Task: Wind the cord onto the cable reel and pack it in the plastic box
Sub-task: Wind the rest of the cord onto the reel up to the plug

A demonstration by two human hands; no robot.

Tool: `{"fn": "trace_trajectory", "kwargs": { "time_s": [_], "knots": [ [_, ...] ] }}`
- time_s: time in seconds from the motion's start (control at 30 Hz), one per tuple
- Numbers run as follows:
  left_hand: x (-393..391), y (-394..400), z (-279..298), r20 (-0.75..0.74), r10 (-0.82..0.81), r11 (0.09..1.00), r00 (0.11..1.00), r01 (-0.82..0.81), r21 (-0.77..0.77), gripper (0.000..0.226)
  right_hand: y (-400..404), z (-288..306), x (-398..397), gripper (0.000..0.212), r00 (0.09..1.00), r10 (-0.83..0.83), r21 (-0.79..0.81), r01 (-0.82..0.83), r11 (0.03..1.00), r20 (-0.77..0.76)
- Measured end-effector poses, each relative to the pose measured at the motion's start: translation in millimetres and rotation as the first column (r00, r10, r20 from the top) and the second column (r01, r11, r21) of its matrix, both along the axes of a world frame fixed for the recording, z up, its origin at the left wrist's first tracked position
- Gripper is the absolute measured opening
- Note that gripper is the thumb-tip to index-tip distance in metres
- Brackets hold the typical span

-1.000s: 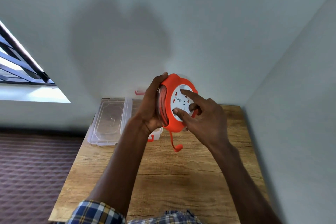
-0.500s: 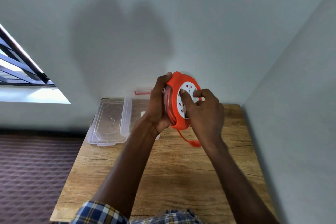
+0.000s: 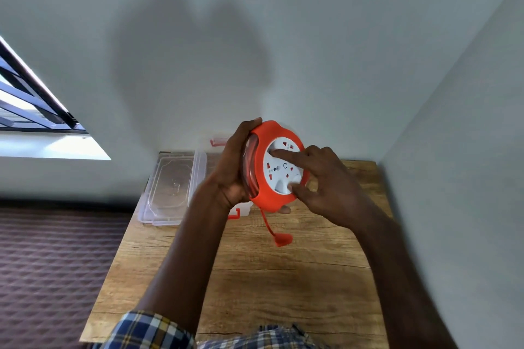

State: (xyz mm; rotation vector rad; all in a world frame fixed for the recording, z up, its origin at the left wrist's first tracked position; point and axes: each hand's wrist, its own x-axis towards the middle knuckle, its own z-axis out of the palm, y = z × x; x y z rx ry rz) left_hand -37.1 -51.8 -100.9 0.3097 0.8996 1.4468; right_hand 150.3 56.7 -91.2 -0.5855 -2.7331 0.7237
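Head view: wooden table (image 3: 255,286), grey walls (image 3: 283,22)

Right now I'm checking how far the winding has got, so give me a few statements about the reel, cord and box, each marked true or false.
1. The left hand grips the cable reel by its edge. True.
2. The reel rests flat on the table. False: it is held up above the wood.
3. The right hand has a finger on the reel's white face. True.
4. All the cord is wound in. False: a short tail with the orange plug hangs below the reel.
5. The clear lid covers the plastic box. False: it lies beside the box.
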Motion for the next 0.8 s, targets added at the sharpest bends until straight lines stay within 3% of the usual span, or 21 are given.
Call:
{"fn": "trace_trajectory", "kwargs": {
  "time_s": [0.27, 0.53, 0.8],
  "knots": [
    [10, 6, 5, -0.069, 0.097, 0.995, 0.993, -0.097, -0.003, 0.058, -12, -9, -16, 0.066, 0.982, -0.159, 0.138, 0.172, 0.975, -0.1],
    [18, 8, 11, -0.088, 0.143, 0.988, 0.986, -0.138, 0.064, 0.054, -24, -9, -23, 0.072, 0.829, -0.448, -0.182, 0.41, 0.894, -0.336],
    [18, 6, 6, -0.057, 0.154, 0.984, 0.986, -0.148, 0.097, 0.055, -33, -10, -30, 0.076, 0.793, -0.535, -0.298, 0.457, 0.838, -0.291]
  ]
}}
